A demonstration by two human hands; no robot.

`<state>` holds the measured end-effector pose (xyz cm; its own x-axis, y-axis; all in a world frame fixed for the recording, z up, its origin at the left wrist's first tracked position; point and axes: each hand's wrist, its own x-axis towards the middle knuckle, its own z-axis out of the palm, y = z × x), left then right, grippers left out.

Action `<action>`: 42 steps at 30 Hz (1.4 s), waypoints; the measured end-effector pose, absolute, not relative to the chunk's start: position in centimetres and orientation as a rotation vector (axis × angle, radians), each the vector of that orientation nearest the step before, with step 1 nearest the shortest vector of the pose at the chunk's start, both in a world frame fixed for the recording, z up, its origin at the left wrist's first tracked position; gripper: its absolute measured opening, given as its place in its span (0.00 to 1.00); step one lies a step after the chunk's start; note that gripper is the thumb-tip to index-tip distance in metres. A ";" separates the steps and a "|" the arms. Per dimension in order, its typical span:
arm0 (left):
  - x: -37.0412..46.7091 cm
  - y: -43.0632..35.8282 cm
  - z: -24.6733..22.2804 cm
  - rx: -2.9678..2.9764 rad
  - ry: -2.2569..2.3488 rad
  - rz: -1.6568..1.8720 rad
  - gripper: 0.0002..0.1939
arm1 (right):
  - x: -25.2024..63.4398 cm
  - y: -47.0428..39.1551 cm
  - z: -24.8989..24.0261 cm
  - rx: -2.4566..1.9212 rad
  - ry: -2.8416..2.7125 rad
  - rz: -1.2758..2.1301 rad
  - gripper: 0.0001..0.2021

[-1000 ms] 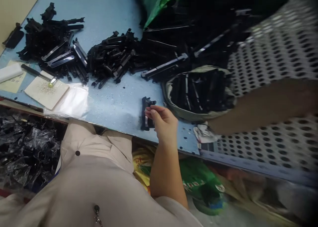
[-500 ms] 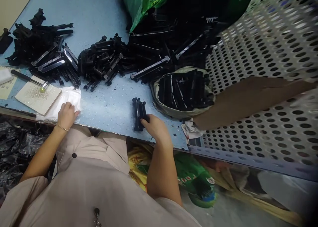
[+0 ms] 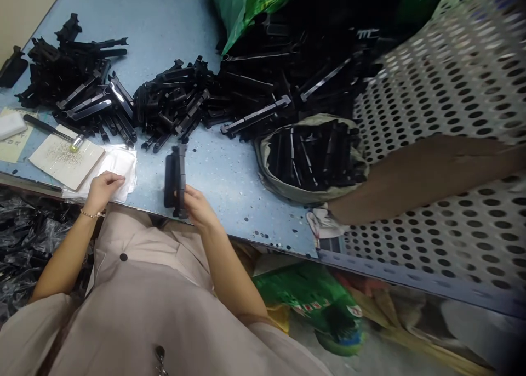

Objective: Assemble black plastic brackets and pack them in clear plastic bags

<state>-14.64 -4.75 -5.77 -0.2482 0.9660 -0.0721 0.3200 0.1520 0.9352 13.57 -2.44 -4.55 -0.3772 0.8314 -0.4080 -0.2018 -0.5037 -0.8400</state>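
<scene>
Blue speckled tabletop [image 3: 230, 187] here. The black plastic part [image 3: 175, 181] is near the front edge, right hand's [image 3: 200, 206] grip closed on its side. Left hand [image 3: 102, 191] is at the thin plastic bags [image 3: 129, 165], can't tell if that grip's pinching one. Pale board [image 3: 61, 159] beside those, heaped black pieces [image 3: 172, 99] behind.

The top edge of the frame cuts off the green sack [image 3: 242, 9], whose dark inside hides its contents. At centre left, the black plastic part [image 3: 179, 178] hides some fingertips of the right hand [image 3: 201, 209]; whether the left hand [image 3: 101, 191] grips the white plastic sheets [image 3: 128, 165] cannot be told. At far left, the edge crops the white block [image 3: 11, 125] and yellow note [image 3: 10, 152], its writing illegible. Lower right, the green bag's [image 3: 287, 285] lettering is blurred
</scene>
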 end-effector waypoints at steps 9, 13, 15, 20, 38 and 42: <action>-14.9 -5.8 -4.5 1.084 1.538 1.191 0.12 | 3.9 -1.4 -5.4 -0.845 -0.781 2.281 0.14; -15.5 -6.1 -4.8 0.964 1.684 1.301 0.14 | 4.4 -0.9 -5.4 -0.838 -0.712 2.293 0.16; -15.4 -6.0 -5.1 0.970 1.698 1.304 0.15 | 4.6 -1.1 -5.3 -0.801 -0.715 2.350 0.17; -15.1 -6.0 -5.1 1.092 1.602 1.276 0.10 | 3.8 -1.1 -6.0 -0.814 -0.741 2.324 0.17; -15.2 -7.7 -2.7 1.925 1.673 1.013 0.37 | 8.8 -5.0 -5.5 -0.802 -0.679 2.633 0.21; -12.7 -10.0 -2.3 2.203 1.396 0.916 0.41 | 7.3 -4.6 -6.3 -0.925 -0.751 2.394 0.29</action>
<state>-12.73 -9.98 -2.33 0.2962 0.8986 0.3237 0.6543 -0.4378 0.6166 7.27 -4.56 -6.33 -0.6663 0.5870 -0.4598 -0.2193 -0.7436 -0.6317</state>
